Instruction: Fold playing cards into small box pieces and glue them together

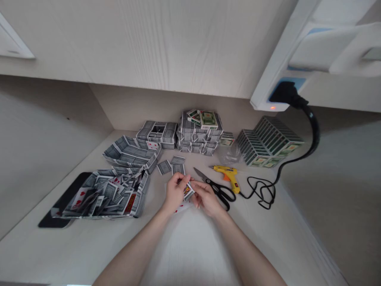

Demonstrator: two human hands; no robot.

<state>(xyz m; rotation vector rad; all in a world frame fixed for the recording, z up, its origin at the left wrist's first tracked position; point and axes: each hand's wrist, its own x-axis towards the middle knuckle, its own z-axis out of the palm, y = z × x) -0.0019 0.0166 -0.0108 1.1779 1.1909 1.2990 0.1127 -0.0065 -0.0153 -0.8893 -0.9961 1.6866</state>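
Note:
Between my two hands is a playing card [188, 191] with a coloured picture face, seen at a tilt above the desk. My left hand [175, 190] pinches its left side, thumb on top. On the other side, my right hand [206, 198] grips the card's right edge. Red-marked cards [182, 207] lie partly hidden beneath my hands. Just beyond, several loose grey-backed cards [171, 166] rest on the desk. Black-handled scissors [220, 190] lie right beside my right hand, and past them is a yellow hot glue gun [228, 174].
At left, a card-built box [139, 204] full of loose cards sits partly on a black flat object [55, 220]. Behind stand an open card tray [131, 153], card-built boxes [199, 135] and stacked green-edged card packs [268, 143]. A black cord [315, 131] runs from the power strip [276, 91].

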